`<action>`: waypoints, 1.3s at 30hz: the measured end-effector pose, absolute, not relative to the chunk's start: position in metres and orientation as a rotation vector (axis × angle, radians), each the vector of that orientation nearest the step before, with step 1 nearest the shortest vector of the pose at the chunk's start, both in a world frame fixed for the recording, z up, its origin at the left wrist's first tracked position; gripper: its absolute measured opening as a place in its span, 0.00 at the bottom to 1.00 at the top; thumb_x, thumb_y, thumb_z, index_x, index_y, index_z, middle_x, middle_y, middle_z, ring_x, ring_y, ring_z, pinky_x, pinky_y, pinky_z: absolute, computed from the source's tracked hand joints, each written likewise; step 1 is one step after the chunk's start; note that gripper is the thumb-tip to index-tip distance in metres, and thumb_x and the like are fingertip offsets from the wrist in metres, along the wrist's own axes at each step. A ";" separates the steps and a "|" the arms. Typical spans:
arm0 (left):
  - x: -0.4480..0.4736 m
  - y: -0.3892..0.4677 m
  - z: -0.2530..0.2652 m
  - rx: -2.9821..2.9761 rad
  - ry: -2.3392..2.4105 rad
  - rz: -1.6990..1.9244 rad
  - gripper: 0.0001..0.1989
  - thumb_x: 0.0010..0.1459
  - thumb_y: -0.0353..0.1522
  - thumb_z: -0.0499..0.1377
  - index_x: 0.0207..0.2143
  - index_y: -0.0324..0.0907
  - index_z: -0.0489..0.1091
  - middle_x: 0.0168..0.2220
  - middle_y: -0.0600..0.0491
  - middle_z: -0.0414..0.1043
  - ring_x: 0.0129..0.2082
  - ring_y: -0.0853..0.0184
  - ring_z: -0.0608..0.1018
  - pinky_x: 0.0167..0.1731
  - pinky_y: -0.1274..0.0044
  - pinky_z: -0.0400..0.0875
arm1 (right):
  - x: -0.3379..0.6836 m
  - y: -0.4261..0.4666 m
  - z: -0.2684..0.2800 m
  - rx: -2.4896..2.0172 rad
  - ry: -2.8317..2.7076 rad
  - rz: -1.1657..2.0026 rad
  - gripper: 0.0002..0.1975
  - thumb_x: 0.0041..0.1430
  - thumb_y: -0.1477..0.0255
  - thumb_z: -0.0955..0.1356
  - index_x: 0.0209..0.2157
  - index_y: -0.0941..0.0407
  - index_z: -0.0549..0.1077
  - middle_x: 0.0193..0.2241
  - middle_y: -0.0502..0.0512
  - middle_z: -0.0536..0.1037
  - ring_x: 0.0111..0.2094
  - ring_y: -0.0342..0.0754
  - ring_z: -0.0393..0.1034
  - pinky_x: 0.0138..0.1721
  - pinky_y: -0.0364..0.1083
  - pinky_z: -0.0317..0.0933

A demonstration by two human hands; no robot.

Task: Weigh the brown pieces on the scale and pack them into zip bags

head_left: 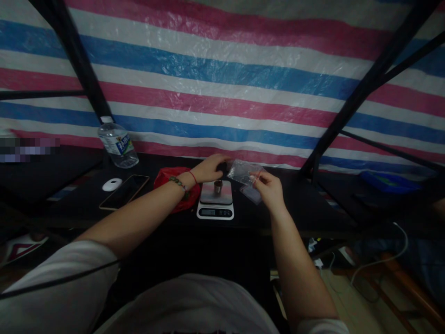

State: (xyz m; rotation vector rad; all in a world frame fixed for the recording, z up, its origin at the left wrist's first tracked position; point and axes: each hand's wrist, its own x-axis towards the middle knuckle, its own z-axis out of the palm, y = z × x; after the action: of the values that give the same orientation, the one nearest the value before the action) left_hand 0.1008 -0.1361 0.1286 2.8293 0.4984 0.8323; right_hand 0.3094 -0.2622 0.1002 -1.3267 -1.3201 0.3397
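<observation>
A white digital kitchen scale (216, 212) with a metal plate lies on the black table in front of me. On its plate stands a small brown, cup-like piece (218, 186). My left hand (210, 168) is behind the scale, thumb and fingers apart, beside a small dark spot that I cannot make out. A clear plastic bag (243, 171) is pinched in my right hand (269, 189), right of the scale, and its far end reaches toward my left fingertips. Below the bag lies a flat, pale clear packet (252, 195). A red plastic bag (167, 176) is partly hidden under my left forearm.
Left on the table (79, 199) are a phone (125, 191), a round white object (111, 184) and a clear plastic bottle (119, 144). Black metal posts (330, 125) flank a striped plastic sheet (215, 93). A blue tray-like thing (389, 182) is at far right.
</observation>
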 end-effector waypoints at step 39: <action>0.013 -0.205 0.047 2.698 1.339 0.246 0.12 0.58 0.33 0.51 0.35 0.43 0.75 0.37 0.47 0.76 0.37 0.62 0.77 0.37 0.74 0.69 | 0.324 -0.192 0.011 -2.156 -1.742 0.150 0.11 0.57 0.70 0.66 0.40 0.54 0.78 0.40 0.54 0.80 0.40 0.46 0.74 0.42 0.42 0.63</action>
State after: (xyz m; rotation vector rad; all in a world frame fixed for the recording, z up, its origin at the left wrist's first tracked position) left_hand 0.0132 -0.2054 0.0475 2.6975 1.3394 0.2458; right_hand 0.3237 -0.1917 0.0115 -2.1560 -1.7418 0.1500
